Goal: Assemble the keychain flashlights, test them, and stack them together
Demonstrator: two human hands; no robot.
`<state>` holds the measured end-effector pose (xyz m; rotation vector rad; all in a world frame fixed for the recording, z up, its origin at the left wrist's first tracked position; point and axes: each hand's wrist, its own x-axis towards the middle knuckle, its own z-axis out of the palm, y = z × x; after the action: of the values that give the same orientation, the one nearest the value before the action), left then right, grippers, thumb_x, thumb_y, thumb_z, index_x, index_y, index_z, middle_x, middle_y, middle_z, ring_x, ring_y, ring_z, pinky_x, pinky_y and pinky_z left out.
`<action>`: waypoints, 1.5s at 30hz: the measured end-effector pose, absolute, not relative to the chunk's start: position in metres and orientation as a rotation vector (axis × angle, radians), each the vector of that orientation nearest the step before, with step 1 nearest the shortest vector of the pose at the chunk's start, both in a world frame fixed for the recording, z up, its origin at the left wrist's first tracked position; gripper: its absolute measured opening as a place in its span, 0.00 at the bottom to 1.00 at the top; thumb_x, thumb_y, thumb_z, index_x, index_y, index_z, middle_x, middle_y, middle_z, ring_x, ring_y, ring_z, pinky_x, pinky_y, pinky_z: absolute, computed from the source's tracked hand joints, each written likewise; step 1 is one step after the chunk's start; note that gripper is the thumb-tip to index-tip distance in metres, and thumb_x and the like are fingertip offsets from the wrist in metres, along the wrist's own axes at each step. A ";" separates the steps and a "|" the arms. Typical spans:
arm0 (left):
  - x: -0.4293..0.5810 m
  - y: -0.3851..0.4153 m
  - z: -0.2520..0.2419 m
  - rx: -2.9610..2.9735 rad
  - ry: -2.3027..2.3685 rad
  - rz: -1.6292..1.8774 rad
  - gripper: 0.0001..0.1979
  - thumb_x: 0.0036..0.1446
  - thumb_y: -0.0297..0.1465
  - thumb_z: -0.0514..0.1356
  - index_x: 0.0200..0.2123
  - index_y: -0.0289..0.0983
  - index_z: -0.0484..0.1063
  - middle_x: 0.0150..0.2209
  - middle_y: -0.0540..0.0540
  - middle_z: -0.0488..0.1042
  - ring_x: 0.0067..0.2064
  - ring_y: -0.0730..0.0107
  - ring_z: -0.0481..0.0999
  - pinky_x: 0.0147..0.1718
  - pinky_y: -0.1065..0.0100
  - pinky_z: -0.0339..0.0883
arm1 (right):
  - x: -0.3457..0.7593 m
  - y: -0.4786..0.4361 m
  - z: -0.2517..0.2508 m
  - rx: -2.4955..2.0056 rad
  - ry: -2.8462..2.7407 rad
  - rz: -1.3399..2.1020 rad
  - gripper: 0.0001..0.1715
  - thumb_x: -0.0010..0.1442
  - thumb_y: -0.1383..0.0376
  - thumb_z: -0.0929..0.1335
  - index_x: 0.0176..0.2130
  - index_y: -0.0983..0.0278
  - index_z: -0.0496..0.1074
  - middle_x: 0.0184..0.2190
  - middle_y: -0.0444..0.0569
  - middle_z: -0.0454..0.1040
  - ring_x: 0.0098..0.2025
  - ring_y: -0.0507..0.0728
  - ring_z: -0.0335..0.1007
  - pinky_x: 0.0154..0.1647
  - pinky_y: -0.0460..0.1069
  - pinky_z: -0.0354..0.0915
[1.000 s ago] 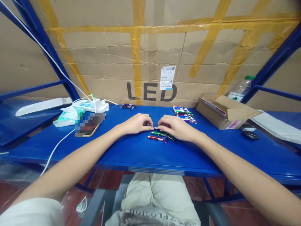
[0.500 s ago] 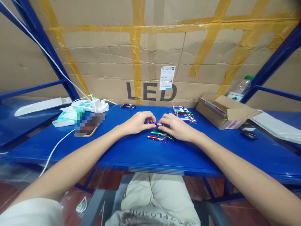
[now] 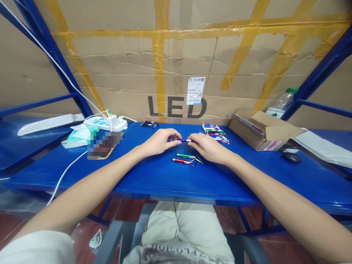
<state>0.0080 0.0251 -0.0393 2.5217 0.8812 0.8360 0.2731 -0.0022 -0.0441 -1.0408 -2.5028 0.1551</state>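
Observation:
Between my hands is a small purple metal penlight (image 3: 183, 140), lying level above the blue table. My left hand (image 3: 162, 141) pinches its left end with thumb and fingers. The right end sits in the fingertips of my right hand (image 3: 205, 146). Just below, a green penlight (image 3: 184, 156) and a red penlight (image 3: 181, 161) lie side by side with carabiner clips at their right ends. Behind my right hand lies a row of several penlights (image 3: 211, 131) in mixed colours. Two or so dark penlights (image 3: 148, 124) rest at the table's back edge.
On the left are a phone (image 3: 106, 146), a white power strip (image 3: 110, 123) with cables and a plastic packet (image 3: 78, 136). An open cardboard box (image 3: 264, 132), a black mouse (image 3: 291, 157) and a bottle (image 3: 283, 102) stand right. A large cardboard sheet (image 3: 123, 73) backs the blue table (image 3: 154, 179).
The purple penlight has risen slightly, away from the green and red ones. The fingers of my right hand have drawn together around its right end, and more of its barrel shows.

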 end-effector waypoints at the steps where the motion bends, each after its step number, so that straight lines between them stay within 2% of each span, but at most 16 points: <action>1: 0.008 0.026 -0.039 2.526 0.892 0.840 0.13 0.71 0.42 0.64 0.47 0.40 0.81 0.44 0.46 0.83 0.40 0.63 0.79 0.45 0.62 0.70 | 0.273 -0.002 -0.044 -1.052 -2.497 0.177 0.14 0.79 0.62 0.61 0.48 0.61 0.73 0.45 0.56 0.80 0.46 0.64 0.75 0.49 0.56 0.66; 7: 0.006 0.029 -0.039 2.549 0.924 0.858 0.13 0.70 0.42 0.64 0.46 0.40 0.82 0.43 0.45 0.82 0.40 0.64 0.78 0.45 0.63 0.70 | 0.275 -0.002 -0.043 -1.081 -2.487 0.213 0.13 0.79 0.64 0.60 0.47 0.61 0.72 0.41 0.54 0.80 0.42 0.62 0.76 0.43 0.54 0.66; 13: 0.006 0.027 -0.037 2.543 0.905 0.889 0.13 0.71 0.41 0.64 0.47 0.39 0.82 0.43 0.45 0.82 0.40 0.64 0.78 0.45 0.63 0.70 | 0.274 -0.002 -0.045 -1.049 -2.447 0.208 0.14 0.78 0.62 0.60 0.54 0.62 0.73 0.51 0.58 0.81 0.50 0.65 0.78 0.52 0.58 0.69; 17: 0.009 0.021 -0.034 2.543 0.863 0.897 0.13 0.71 0.42 0.64 0.47 0.39 0.82 0.44 0.44 0.82 0.40 0.64 0.78 0.45 0.63 0.70 | 0.270 -0.006 -0.045 -0.952 -2.422 0.304 0.15 0.78 0.58 0.62 0.55 0.61 0.73 0.53 0.57 0.81 0.52 0.64 0.78 0.55 0.58 0.71; 22: 0.013 0.016 -0.033 2.470 0.827 0.921 0.15 0.69 0.44 0.65 0.45 0.39 0.82 0.42 0.45 0.81 0.39 0.65 0.77 0.42 0.63 0.70 | 0.267 -0.008 -0.044 -0.947 -2.385 0.412 0.17 0.80 0.55 0.60 0.51 0.61 0.73 0.45 0.53 0.81 0.43 0.61 0.78 0.48 0.55 0.73; 25: 0.011 0.023 -0.033 2.288 0.841 1.011 0.18 0.65 0.47 0.68 0.46 0.38 0.82 0.43 0.44 0.83 0.41 0.64 0.78 0.42 0.64 0.71 | 0.267 -0.008 -0.044 -0.999 -2.359 0.503 0.17 0.79 0.55 0.59 0.52 0.61 0.71 0.42 0.51 0.80 0.37 0.59 0.77 0.42 0.53 0.73; 27: 0.008 0.030 -0.033 2.113 0.877 1.099 0.22 0.64 0.50 0.69 0.47 0.36 0.82 0.44 0.42 0.83 0.41 0.65 0.79 0.42 0.64 0.72 | 0.267 -0.008 -0.043 -1.016 -2.357 0.472 0.16 0.79 0.56 0.60 0.52 0.61 0.71 0.43 0.52 0.80 0.40 0.60 0.78 0.45 0.55 0.72; 29: 0.004 0.037 -0.032 1.897 0.914 1.156 0.26 0.66 0.53 0.66 0.49 0.35 0.81 0.43 0.40 0.83 0.37 0.67 0.78 0.37 0.66 0.72 | 0.267 -0.009 -0.041 -1.023 -2.356 0.422 0.17 0.79 0.55 0.60 0.52 0.61 0.72 0.47 0.54 0.81 0.46 0.62 0.78 0.50 0.56 0.72; 34: 0.001 0.044 -0.031 1.522 0.885 1.230 0.29 0.69 0.56 0.62 0.50 0.35 0.81 0.46 0.39 0.82 0.38 0.69 0.79 0.35 0.70 0.73 | 0.266 -0.011 -0.038 -1.021 -2.329 0.441 0.21 0.81 0.53 0.59 0.51 0.60 0.75 0.53 0.55 0.82 0.53 0.64 0.78 0.57 0.58 0.70; 37: 0.000 0.043 -0.031 1.446 0.848 1.179 0.31 0.69 0.59 0.60 0.51 0.36 0.81 0.49 0.38 0.83 0.41 0.67 0.81 0.36 0.68 0.75 | 0.266 -0.011 -0.038 -1.008 -2.339 0.416 0.21 0.80 0.53 0.59 0.52 0.60 0.76 0.53 0.55 0.82 0.54 0.64 0.79 0.59 0.58 0.70; 41: -0.002 0.041 -0.029 1.382 0.771 1.084 0.37 0.69 0.64 0.55 0.55 0.37 0.79 0.55 0.34 0.82 0.50 0.56 0.83 0.43 0.62 0.78 | 0.266 -0.011 -0.038 -1.013 -2.358 0.369 0.20 0.80 0.54 0.60 0.52 0.61 0.76 0.53 0.57 0.82 0.54 0.64 0.79 0.58 0.58 0.70; 45: -0.001 0.037 -0.025 1.336 0.712 1.022 0.40 0.71 0.64 0.50 0.61 0.36 0.75 0.61 0.31 0.79 0.59 0.47 0.81 0.50 0.56 0.78 | 0.267 -0.009 -0.038 -1.020 -2.384 0.335 0.19 0.80 0.56 0.60 0.49 0.61 0.76 0.49 0.56 0.82 0.50 0.64 0.79 0.53 0.57 0.70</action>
<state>-0.0014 0.0372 -0.0255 1.3365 0.7118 1.0220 0.2667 -0.0094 -0.0379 -1.0204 -2.3835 0.3346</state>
